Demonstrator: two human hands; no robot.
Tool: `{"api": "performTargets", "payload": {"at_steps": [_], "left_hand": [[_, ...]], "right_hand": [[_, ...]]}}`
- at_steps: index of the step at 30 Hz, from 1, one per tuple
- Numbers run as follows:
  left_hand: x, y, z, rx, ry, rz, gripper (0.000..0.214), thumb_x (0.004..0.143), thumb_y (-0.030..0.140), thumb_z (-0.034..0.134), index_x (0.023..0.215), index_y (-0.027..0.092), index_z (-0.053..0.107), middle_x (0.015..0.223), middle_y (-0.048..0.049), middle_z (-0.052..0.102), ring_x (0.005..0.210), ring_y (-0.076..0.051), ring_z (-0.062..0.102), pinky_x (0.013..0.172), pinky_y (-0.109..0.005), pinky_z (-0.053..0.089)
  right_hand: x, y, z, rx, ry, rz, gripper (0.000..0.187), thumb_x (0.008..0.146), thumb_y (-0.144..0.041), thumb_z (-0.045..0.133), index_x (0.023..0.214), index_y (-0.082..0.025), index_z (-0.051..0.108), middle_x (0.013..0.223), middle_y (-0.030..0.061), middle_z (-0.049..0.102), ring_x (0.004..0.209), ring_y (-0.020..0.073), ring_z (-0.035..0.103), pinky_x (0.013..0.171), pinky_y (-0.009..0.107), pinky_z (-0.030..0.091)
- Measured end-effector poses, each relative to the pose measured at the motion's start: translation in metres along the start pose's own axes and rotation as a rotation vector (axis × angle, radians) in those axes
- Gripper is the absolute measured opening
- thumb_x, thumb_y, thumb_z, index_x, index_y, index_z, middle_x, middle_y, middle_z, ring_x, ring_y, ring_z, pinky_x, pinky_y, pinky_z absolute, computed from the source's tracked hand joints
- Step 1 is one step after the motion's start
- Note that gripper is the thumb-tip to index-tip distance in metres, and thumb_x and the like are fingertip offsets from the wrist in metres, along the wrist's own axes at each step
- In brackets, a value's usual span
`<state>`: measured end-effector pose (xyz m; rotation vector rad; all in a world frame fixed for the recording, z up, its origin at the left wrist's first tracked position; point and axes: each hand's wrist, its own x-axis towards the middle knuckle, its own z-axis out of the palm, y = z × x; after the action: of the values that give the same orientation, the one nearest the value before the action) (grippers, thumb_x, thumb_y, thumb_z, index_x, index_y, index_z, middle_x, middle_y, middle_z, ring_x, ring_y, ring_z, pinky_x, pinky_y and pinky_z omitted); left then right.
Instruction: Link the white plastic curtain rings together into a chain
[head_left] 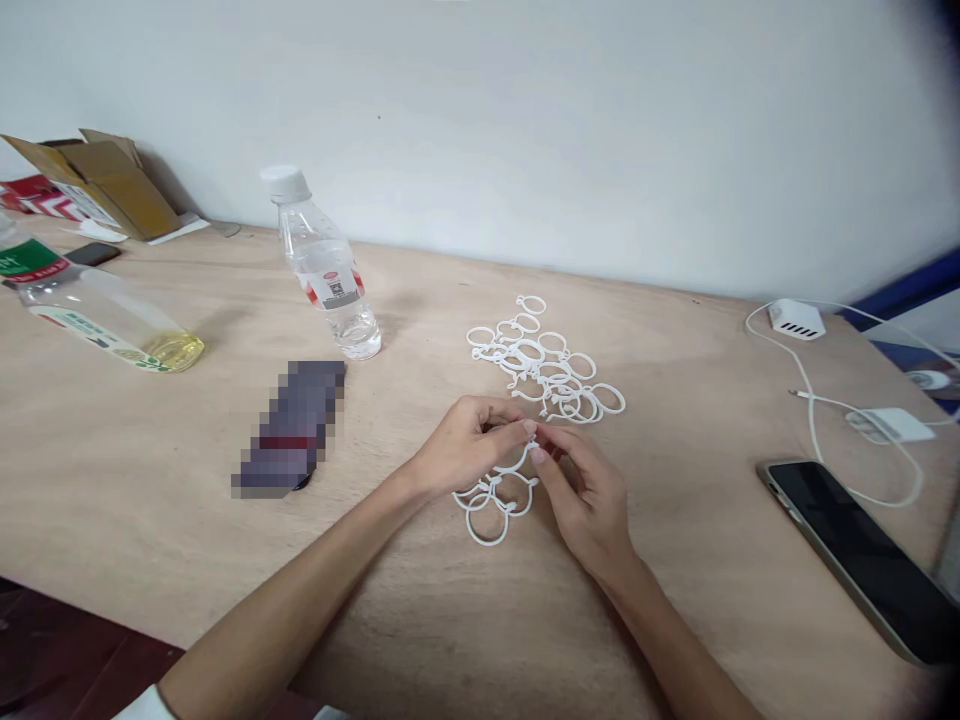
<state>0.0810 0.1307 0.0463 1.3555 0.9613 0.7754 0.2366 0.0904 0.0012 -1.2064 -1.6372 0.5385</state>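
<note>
A: Pinching the same white plastic ring [525,455], the left hand [465,445] and right hand [585,500] meet fingertip to fingertip, both closed on it above the wooden table [675,600].

B: And the chain of linked rings [495,500]?

A: It hangs from that ring towards the person, its long axis running near to far, the lowest loop resting on the wood. Light, thin, springy, probably a bit slick; best gripped at the rim beside the split.

B: Farther back?

A: A loose pile of rings [547,365], then a water bottle [326,270].
</note>
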Motion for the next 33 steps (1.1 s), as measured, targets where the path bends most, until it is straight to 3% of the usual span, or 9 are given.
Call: {"api": "performTargets", "payload": {"at_steps": [6,9,12,20,27,33], "left_hand": [[-0.01,0.0,0.001,-0.004,0.043,-0.082,0.021,0.082,0.033,0.062,0.081,0.013,0.069,0.061,0.0018,0.057,0.049,-0.006,0.043,0.045,-0.019,0.034],[-0.013,-0.005,0.003,0.006,0.103,-0.076,0.03,0.072,0.033,0.073,0.095,0.014,0.067,0.076,-0.0006,0.064,0.059,-0.008,0.051,0.051,-0.02,0.039],[-0.013,-0.008,0.005,-0.012,0.096,-0.082,0.033,0.069,0.03,0.075,0.095,0.013,0.066,0.083,-0.0027,0.066,0.066,-0.009,0.057,0.059,-0.021,0.044],[-0.01,-0.007,0.004,-0.219,0.14,-0.102,0.017,0.078,0.027,0.064,0.088,0.014,0.066,0.077,-0.0034,0.066,0.065,-0.012,0.058,0.058,-0.023,0.044],[-0.011,-0.009,0.001,-0.415,0.05,-0.161,0.025,0.072,0.013,0.064,0.096,0.014,0.065,0.071,0.0033,0.051,0.05,-0.002,0.04,0.047,-0.017,0.031],[-0.011,-0.006,-0.002,-0.651,-0.066,-0.251,0.02,0.069,0.009,0.067,0.089,0.012,0.062,0.068,0.0038,0.048,0.045,0.001,0.029,0.045,-0.017,0.025]], "right_hand": [[0.0,0.0,0.001,0.014,0.018,-0.007,0.015,0.089,-0.022,0.057,0.098,-0.024,0.068,0.095,0.0053,0.069,0.087,0.0187,0.065,0.075,0.034,0.054],[0.0,0.001,0.002,0.035,0.049,0.0,0.011,0.088,-0.023,0.057,0.092,-0.023,0.067,0.089,0.0046,0.068,0.084,0.0187,0.064,0.072,0.033,0.053],[-0.001,0.002,0.002,0.04,0.04,-0.003,0.01,0.088,-0.025,0.057,0.089,-0.023,0.066,0.087,0.0048,0.068,0.082,0.0191,0.063,0.07,0.034,0.053],[-0.002,-0.002,0.001,0.057,-0.064,-0.061,0.029,0.085,-0.019,0.062,0.113,-0.025,0.063,0.096,0.0048,0.067,0.081,0.0171,0.062,0.068,0.032,0.052],[-0.001,-0.002,0.001,0.098,-0.065,-0.081,0.014,0.088,-0.015,0.057,0.09,-0.022,0.069,0.084,0.0047,0.068,0.08,0.0172,0.063,0.071,0.033,0.052],[-0.003,-0.003,0.002,0.173,-0.099,-0.029,0.026,0.085,-0.017,0.061,0.109,-0.023,0.067,0.092,0.0046,0.07,0.08,0.0173,0.064,0.069,0.032,0.053]]}}
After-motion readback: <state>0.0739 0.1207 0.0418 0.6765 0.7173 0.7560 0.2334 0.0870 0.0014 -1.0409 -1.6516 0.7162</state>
